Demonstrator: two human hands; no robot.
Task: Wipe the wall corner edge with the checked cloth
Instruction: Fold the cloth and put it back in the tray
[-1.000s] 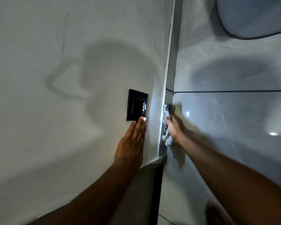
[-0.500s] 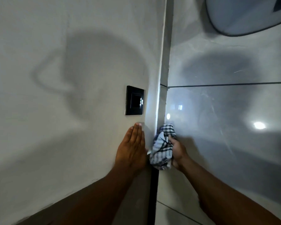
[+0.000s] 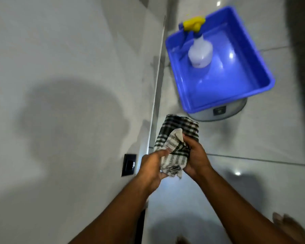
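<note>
The wall (image 3: 60,67) fills the whole left side, plain pale grey with a big soft shadow on it. Its corner edge (image 3: 156,95) runs as a thin light strip from the top centre down toward the hands. Right of that edge is the glossy tiled floor (image 3: 253,182), pale tiles with dark grout lines and a couple of bright light reflections.

Up top right sits a blue tub (image 3: 239,81), resting on something round and grey (image 3: 236,111) that sticks out under its near rim. A white spray bottle (image 3: 200,53) with a yellow trigger head (image 3: 194,23) stands inside the tub, near its far-left corner.

The checked cloth (image 3: 179,145) is off the wall, bunched up just right of the corner edge and held in front of the person. Both hands are on it: the left hand (image 3: 151,168) pinches the lower left part with its fingers closed around the fabric, and the right hand (image 3: 195,155) grips the right side. The upper part of the cloth pokes up above the hands.

A small black switch plate (image 3: 128,164) is on the wall just left of the left hand. There's open floor between the cloth and the tub. A bare foot (image 3: 289,228) shows at the bottom right, blurry.
</note>
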